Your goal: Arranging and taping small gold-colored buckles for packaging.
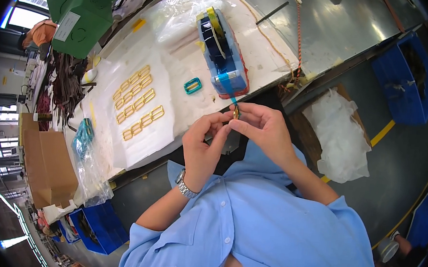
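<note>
Between both sets of fingertips is a small gold buckle (236, 113), seen edge-on. A strip of blue tape (233, 97) runs down to it from the blue tape dispenser (220, 57) just beyond. My left hand (206, 139), with a metal watch at the wrist, pinches one side of the buckle. My right hand (265, 130) pinches the other side, thumb and forefinger together. Left of the dispenser lies a buckle wrapped in blue tape (193, 85). Several bare gold buckles (142, 105) lie in rows on a white sheet (150, 143).
A clear plastic bag (85, 144) with blue-wrapped pieces hangs over the table's left edge beside a cardboard box (50, 166). A green machine housing (84, 8) stands at the far left. Blue bins (404, 80) and crumpled white sheeting (340, 138) are to the right.
</note>
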A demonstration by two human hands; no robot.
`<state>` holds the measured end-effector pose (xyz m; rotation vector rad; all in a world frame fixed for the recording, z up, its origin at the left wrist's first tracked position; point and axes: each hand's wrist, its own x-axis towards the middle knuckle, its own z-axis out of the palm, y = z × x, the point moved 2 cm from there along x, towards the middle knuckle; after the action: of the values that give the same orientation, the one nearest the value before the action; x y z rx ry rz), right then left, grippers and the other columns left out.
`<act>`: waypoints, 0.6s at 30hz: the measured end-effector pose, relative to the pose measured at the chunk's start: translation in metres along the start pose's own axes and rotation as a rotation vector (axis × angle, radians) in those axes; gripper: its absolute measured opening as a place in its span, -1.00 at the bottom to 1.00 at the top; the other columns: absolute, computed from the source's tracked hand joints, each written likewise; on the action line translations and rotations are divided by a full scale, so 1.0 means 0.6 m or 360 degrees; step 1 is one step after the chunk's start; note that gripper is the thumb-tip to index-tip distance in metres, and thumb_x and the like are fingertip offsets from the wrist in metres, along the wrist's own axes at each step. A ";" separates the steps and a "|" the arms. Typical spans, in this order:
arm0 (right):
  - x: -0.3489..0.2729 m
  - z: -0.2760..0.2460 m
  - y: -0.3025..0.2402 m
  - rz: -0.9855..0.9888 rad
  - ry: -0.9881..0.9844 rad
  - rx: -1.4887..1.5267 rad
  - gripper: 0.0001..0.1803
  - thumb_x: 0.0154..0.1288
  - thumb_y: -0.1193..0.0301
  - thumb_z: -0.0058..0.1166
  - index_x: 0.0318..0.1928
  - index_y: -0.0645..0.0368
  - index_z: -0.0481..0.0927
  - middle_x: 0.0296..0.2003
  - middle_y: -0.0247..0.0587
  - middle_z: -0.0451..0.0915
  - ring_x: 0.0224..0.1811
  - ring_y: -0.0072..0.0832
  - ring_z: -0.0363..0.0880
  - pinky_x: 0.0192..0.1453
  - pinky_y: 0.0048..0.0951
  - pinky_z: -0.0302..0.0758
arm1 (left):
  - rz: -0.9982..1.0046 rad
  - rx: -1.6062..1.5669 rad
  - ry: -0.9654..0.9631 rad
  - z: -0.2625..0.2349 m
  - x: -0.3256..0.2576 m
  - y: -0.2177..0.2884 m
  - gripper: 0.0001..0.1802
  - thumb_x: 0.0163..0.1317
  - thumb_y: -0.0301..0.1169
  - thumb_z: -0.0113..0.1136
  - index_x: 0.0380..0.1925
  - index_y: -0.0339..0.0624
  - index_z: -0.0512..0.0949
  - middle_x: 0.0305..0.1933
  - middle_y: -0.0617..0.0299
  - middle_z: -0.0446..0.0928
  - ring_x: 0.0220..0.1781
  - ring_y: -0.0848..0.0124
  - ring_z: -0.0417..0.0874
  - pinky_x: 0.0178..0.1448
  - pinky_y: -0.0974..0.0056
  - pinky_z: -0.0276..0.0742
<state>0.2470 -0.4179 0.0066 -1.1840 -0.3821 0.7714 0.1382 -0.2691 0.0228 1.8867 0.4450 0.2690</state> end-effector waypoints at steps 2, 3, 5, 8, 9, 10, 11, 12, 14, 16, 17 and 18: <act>-0.002 0.009 -0.004 -0.0004 0.0023 0.0055 -0.53 0.50 0.50 0.39 0.32 0.46 0.63 0.08 -0.04 0.82 0.09 -0.52 0.79 0.23 -0.48 0.71 | 0.0460 0.0260 0.0292 0.010 -0.006 0.041 -0.73 0.25 -0.65 0.47 -0.05 -0.24 0.75 -0.24 0.14 0.73 -0.31 0.33 0.68 -0.17 0.25 0.61; -0.001 0.014 -0.007 -0.0013 0.0032 0.0113 -0.54 0.49 0.45 0.41 0.27 0.48 0.67 0.04 -0.07 0.84 0.06 -0.54 0.80 0.18 -0.51 0.71 | 0.0459 0.0264 0.0303 0.011 -0.002 0.036 -0.73 0.25 -0.65 0.47 -0.05 -0.24 0.75 -0.24 0.14 0.73 -0.31 0.33 0.68 -0.17 0.25 0.61; 0.001 0.017 -0.002 -0.0014 0.0047 0.0135 -0.55 0.50 0.44 0.41 0.26 0.48 0.68 0.03 -0.08 0.84 0.05 -0.55 0.79 0.16 -0.52 0.72 | 0.0912 0.0477 0.0354 0.013 0.008 0.031 -0.80 0.25 -0.64 0.46 -0.13 -0.25 0.73 -0.20 0.07 0.77 -0.29 0.20 0.73 -0.17 0.19 0.63; 0.004 0.015 0.005 -0.0007 0.0099 0.0137 -0.58 0.53 0.41 0.39 0.22 0.48 0.70 0.01 -0.09 0.85 0.04 -0.56 0.79 0.15 -0.53 0.71 | 0.0941 0.0528 0.0354 0.013 0.015 0.034 -0.85 0.28 -0.66 0.42 -0.17 -0.27 0.73 -0.24 0.05 0.76 -0.27 0.16 0.77 -0.17 0.18 0.66; 0.005 0.013 0.004 0.0003 0.0111 0.0118 -0.59 0.55 0.38 0.37 0.21 0.48 0.70 0.00 -0.09 0.85 0.04 -0.57 0.79 0.16 -0.53 0.71 | 0.0924 0.0568 0.0327 0.012 0.018 0.034 -0.87 0.31 -0.65 0.41 -0.16 -0.29 0.74 -0.25 0.07 0.76 -0.26 0.22 0.79 -0.16 0.23 0.67; 0.007 0.008 0.003 -0.0001 0.0115 0.0117 -0.59 0.55 0.38 0.37 0.21 0.48 0.70 0.00 -0.09 0.85 0.04 -0.57 0.79 0.16 -0.53 0.71 | 0.0928 0.0565 0.0324 0.009 0.021 0.037 -0.87 0.31 -0.65 0.41 -0.16 -0.29 0.74 -0.25 0.07 0.76 -0.26 0.22 0.79 -0.16 0.23 0.67; 0.009 0.003 0.002 0.0038 0.0024 0.0170 -0.58 0.57 0.35 0.36 0.20 0.47 0.71 0.01 -0.09 0.84 0.05 -0.56 0.79 0.17 -0.53 0.70 | 0.0797 0.0516 0.0259 0.006 0.025 0.039 -0.91 0.36 -0.62 0.41 -0.16 -0.31 0.75 -0.28 0.09 0.76 -0.31 0.29 0.78 -0.20 0.27 0.66; 0.012 -0.002 0.002 0.0076 -0.0063 0.0225 -0.57 0.59 0.31 0.34 0.20 0.47 0.71 0.02 -0.09 0.84 0.06 -0.55 0.79 0.18 -0.52 0.69 | 0.0667 0.0466 0.0188 0.003 0.031 0.041 -0.93 0.40 -0.59 0.40 -0.15 -0.33 0.76 -0.31 0.12 0.76 -0.37 0.36 0.77 -0.23 0.31 0.66; 0.019 -0.011 0.001 0.0127 -0.0065 0.0276 -0.56 0.60 0.32 0.31 0.24 0.46 0.69 0.04 -0.10 0.83 0.09 -0.54 0.79 0.21 -0.50 0.69 | 0.0420 0.0259 0.0087 -0.004 0.050 0.051 -0.91 0.44 -0.55 0.39 -0.15 -0.36 0.76 -0.34 0.16 0.75 -0.39 0.43 0.75 -0.25 0.34 0.65; 0.025 -0.013 0.005 0.0180 -0.0077 0.0333 -0.56 0.62 0.33 0.28 0.28 0.46 0.66 0.05 -0.11 0.82 0.11 -0.53 0.78 0.25 -0.48 0.68 | 0.0035 -0.0066 -0.0070 -0.014 0.067 0.057 -0.81 0.54 -0.45 0.36 -0.19 -0.43 0.74 -0.39 0.25 0.71 -0.41 0.54 0.72 -0.27 0.39 0.67; 0.030 -0.012 0.008 0.0044 -0.0050 0.0236 -0.54 0.60 0.39 0.27 0.32 0.45 0.62 0.08 -0.12 0.80 0.13 -0.53 0.78 0.27 -0.46 0.67 | 0.0037 -0.0061 -0.0075 -0.020 0.075 0.058 -0.81 0.54 -0.45 0.36 -0.19 -0.43 0.74 -0.39 0.25 0.71 -0.41 0.54 0.72 -0.27 0.39 0.67; 0.035 -0.010 0.008 -0.0089 -0.0029 0.0138 -0.52 0.58 0.44 0.26 0.37 0.45 0.58 0.10 -0.13 0.79 0.15 -0.52 0.77 0.29 -0.45 0.67 | 0.0001 -0.0087 -0.0129 -0.025 0.081 0.057 -0.80 0.53 -0.45 0.36 -0.21 -0.42 0.75 -0.41 0.24 0.72 -0.43 0.54 0.73 -0.31 0.40 0.64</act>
<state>0.2637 -0.4064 -0.0023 -1.0816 -0.3919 0.7434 0.1820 -0.2459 0.0589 1.8369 0.3790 0.2025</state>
